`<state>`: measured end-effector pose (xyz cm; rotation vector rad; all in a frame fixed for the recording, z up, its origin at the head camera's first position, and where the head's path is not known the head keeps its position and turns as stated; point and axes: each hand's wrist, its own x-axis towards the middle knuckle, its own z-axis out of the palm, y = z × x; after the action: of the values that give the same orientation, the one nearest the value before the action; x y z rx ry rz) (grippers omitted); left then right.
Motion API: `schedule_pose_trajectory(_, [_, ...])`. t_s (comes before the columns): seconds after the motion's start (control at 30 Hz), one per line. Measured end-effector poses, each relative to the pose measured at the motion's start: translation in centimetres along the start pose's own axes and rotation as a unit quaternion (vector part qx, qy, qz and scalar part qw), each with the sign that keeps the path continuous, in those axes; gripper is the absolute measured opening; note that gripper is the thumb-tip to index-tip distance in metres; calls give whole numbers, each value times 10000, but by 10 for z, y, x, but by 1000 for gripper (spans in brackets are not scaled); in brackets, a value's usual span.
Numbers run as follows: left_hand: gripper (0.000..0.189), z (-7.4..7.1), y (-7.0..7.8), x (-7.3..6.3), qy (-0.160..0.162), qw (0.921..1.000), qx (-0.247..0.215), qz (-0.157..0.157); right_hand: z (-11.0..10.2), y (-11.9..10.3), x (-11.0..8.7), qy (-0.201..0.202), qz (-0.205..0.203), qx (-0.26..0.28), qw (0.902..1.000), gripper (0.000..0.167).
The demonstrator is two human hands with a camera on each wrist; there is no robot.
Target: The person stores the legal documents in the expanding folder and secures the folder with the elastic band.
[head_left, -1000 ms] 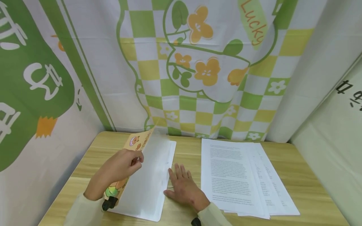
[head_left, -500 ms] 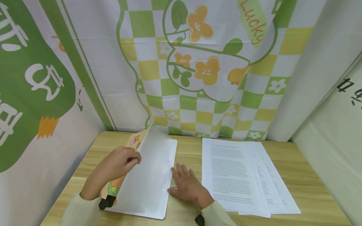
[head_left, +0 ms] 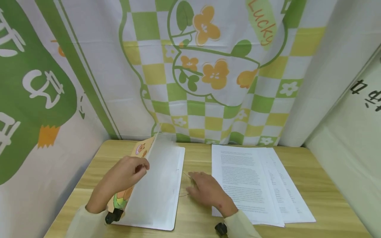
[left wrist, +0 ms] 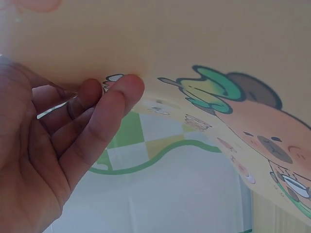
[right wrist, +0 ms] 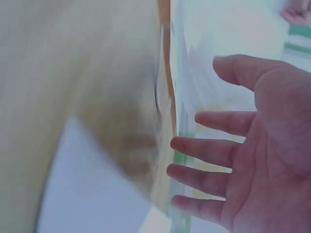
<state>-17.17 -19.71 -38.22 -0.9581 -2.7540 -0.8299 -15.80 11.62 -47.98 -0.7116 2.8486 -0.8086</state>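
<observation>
A folder [head_left: 157, 188] lies at the left of the table, its pale inside facing up. Its yellow cover [left wrist: 204, 29], printed with cartoon animals, stands raised at a slant. My left hand [head_left: 128, 172] pinches the free edge of this cover between thumb and fingers. To the right of the folder hovers my right hand [head_left: 208, 190], palm down, its fingers [right wrist: 209, 150] spread and holding nothing. A thin elastic cord [head_left: 185, 194] loops out from the folder's right edge, close to the right fingertips.
Several printed sheets [head_left: 241, 181] lie in a loosely fanned stack right of the right hand, on the wooden table [head_left: 321, 198]. A checkered, flowered curtain [head_left: 214, 124] hangs along the table's back edge, and pale cloth walls flank both sides.
My right hand has moved right, off the folder's edge toward the printed sheets, uncovering more of the cord. The left hand keeps the cover raised in nearly the same place.
</observation>
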Motion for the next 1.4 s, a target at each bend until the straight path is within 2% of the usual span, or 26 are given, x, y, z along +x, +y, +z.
schedule_pose_trajectory(0.1, [23,0,0,0,26,9999,-28,-97,-13,13,-9,472,72,-59,9988,59])
schedule_pose_trajectory(0.23, [23,1,0,2,25,9999,-34,-158,-29,30,-23,750,626,-391,9944,61])
schedule_pose_trajectory(0.4, [22,3,-1,2,-33,9999,-82,-128,-44,49,-43,496,1079,-867,9891,60])
schedule_pose_trajectory(0.53, [22,3,-1,3,-32,9999,-107,-108,-50,65,-57,291,1426,-1094,9833,68])
schedule_pose_trajectory(0.7, [20,0,-2,0,62,9996,-161,-222,-62,82,-73,63,2028,-1025,9738,83])
schedule_pose_trajectory(0.87, [20,-3,-4,-3,205,9995,-135,-175,-76,97,-89,21,2461,-1082,9632,93])
schedule_pose_trajectory(1.0, [19,-5,-3,-4,266,9994,-118,-191,-81,109,-98,37,2669,-1246,9556,93])
schedule_pose_trajectory(1.2, [19,-7,-3,-3,371,9989,-100,-270,-81,117,-102,193,2703,-1244,9545,89])
schedule_pose_trajectory(1.4, [19,-4,-3,-4,424,9987,-121,-263,-83,123,-103,172,2896,-987,9519,104])
